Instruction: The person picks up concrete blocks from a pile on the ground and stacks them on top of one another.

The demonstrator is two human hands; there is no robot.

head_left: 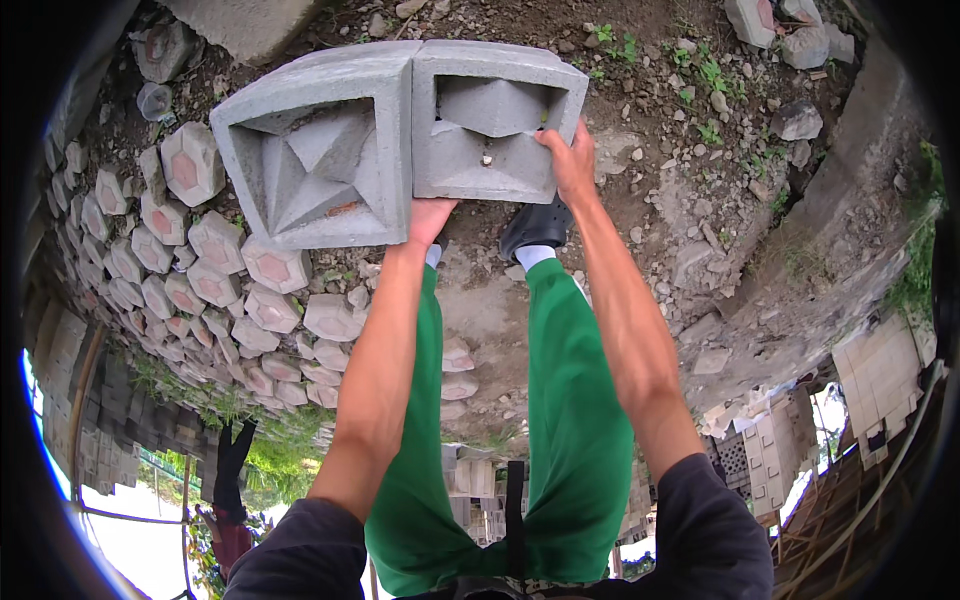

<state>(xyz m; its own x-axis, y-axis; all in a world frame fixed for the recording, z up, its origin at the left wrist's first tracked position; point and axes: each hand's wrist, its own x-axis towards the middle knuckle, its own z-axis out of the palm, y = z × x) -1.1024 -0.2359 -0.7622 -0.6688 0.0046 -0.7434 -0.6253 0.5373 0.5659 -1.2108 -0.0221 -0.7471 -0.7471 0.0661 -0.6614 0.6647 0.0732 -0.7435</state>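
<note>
Two grey square concrete vent blocks with recessed star-shaped faces are held side by side in front of me. My left hand (430, 217) grips the underside where the left block (315, 150) meets the right block (495, 120). My right hand (568, 160) clasps the lower right edge of the right block. My green trousers (565, 400) and a dark shoe (537, 225) show below the blocks.
Several hexagonal paving blocks (190, 165) with pink centres lie piled at the left. Dirt and loose stones (700, 160) cover the ground to the right. Stacks of pale blocks (880, 375) stand at the far right, and another person (230, 490) stands far off at lower left.
</note>
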